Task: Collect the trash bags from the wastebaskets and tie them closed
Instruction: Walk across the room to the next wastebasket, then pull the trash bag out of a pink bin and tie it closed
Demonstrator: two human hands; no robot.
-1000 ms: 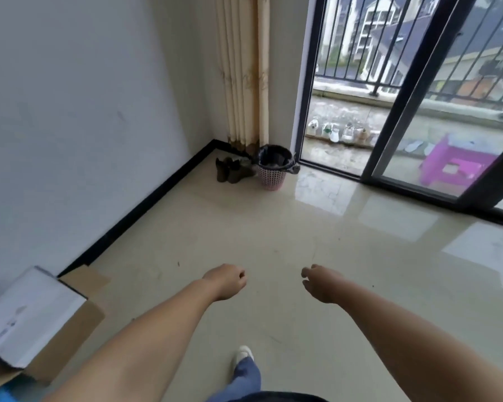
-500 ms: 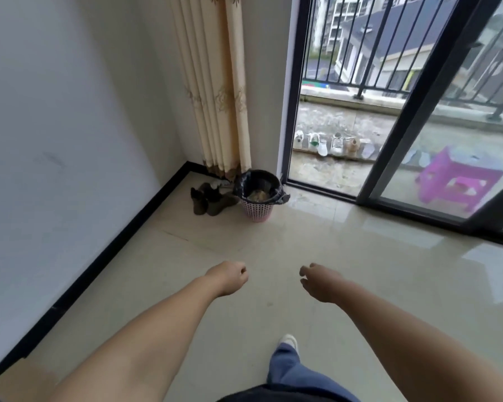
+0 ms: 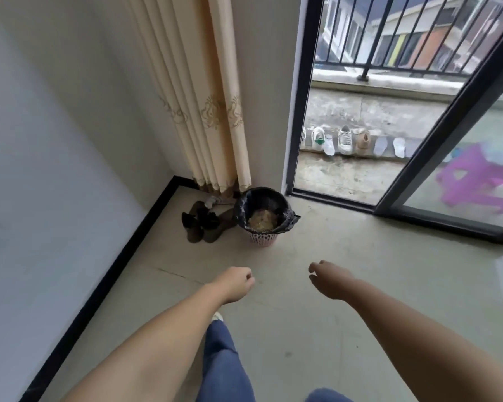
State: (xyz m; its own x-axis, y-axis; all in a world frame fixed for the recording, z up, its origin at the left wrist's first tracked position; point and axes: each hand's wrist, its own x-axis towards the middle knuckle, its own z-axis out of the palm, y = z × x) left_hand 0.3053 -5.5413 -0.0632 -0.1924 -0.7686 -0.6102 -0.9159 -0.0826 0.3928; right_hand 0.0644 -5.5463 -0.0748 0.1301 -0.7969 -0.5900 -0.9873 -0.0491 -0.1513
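Two hands reach forward, empty — left hand (image 3: 236,285) a closed fist, right hand (image 3: 330,281) loosely curled.

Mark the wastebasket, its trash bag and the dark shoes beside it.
wastebasket (image 3: 261,239): head view, pink lattice wall below the bag.
trash bag (image 3: 263,197): head view, black inner wall above the trash.
dark shoes (image 3: 199,224): head view, middle of the pair.

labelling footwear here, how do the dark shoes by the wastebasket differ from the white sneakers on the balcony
The dark brown shoes lie jumbled indoors beside the pink plastic wastebasket; the white sneakers stand outside in a row on the balcony. The shoes are dull and dark, the sneakers pale. Both sit on the floor, unworn.
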